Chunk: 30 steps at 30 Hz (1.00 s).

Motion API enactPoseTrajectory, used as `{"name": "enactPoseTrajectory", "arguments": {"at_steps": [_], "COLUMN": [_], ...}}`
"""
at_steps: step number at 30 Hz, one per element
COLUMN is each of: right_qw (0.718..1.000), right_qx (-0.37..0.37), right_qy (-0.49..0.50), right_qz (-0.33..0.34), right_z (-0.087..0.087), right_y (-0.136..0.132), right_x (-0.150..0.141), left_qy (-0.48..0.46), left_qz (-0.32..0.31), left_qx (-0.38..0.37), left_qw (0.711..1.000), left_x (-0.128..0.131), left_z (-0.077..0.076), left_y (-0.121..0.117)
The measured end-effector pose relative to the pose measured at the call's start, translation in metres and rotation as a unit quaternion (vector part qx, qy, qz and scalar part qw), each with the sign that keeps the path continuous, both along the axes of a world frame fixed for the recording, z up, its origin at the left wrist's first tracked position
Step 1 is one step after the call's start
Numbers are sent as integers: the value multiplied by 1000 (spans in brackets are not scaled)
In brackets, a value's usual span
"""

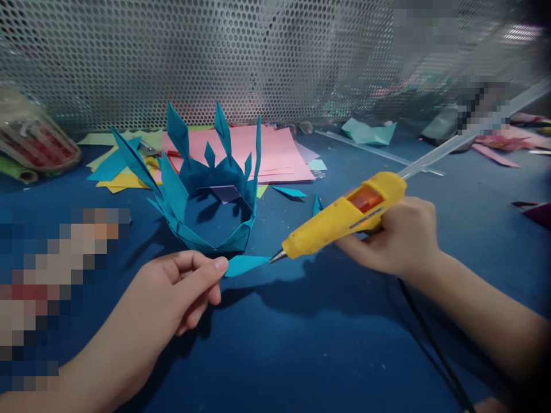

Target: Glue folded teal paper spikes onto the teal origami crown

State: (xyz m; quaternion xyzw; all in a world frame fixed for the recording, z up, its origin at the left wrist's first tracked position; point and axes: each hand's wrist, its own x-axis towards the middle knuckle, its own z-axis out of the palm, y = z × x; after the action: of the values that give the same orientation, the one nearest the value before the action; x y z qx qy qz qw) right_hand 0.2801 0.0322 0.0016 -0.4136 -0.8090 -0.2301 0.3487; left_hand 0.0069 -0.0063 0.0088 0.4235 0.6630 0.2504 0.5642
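Between thumb and fingers, my left hand [181,287] pinches one end of a small blue folded paper piece [247,265], long and pointed. My right hand [398,238] is wrapped around a yellow hot glue gun [344,215], its metal nozzle at the free tip of that piece. A clear glue stick [469,135] runs out of the gun's back. Just behind my left hand stands a blue paper crown [215,241] with tall pointed spikes. Two more folded blue pieces lie on the table, one a flat diamond [290,193], the other [317,205] partly hidden by the gun.
Pink paper sheets [279,149] and other coloured sheets lie behind the crown. A clear jar [38,132] stands at the far left. Another glue stick [379,152] and a pale teal paper piece [368,132] lie at the back. A perforated metal panel [258,57] closes off the far side. A black cord [434,344] trails at right.
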Motion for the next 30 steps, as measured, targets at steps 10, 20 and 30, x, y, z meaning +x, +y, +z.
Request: {"name": "enactPoseTrajectory", "arguments": {"at_steps": [10,20,30], "right_qw": [1000,1000,999], "right_qx": [7,20,28], "right_qy": [-8,-17,-30], "right_qz": [0,-12,-21], "right_z": [0,0,1], "right_y": [-1,0,1], "right_x": [-3,1,7], "left_qy": [26,22,1], "left_qz": [4,14,-5], "left_qx": [9,12,9], "left_qw": [1000,1000,1000], "left_x": [8,8,-2], "left_z": [14,11,0], "left_y": [-5,-6,-2]}}
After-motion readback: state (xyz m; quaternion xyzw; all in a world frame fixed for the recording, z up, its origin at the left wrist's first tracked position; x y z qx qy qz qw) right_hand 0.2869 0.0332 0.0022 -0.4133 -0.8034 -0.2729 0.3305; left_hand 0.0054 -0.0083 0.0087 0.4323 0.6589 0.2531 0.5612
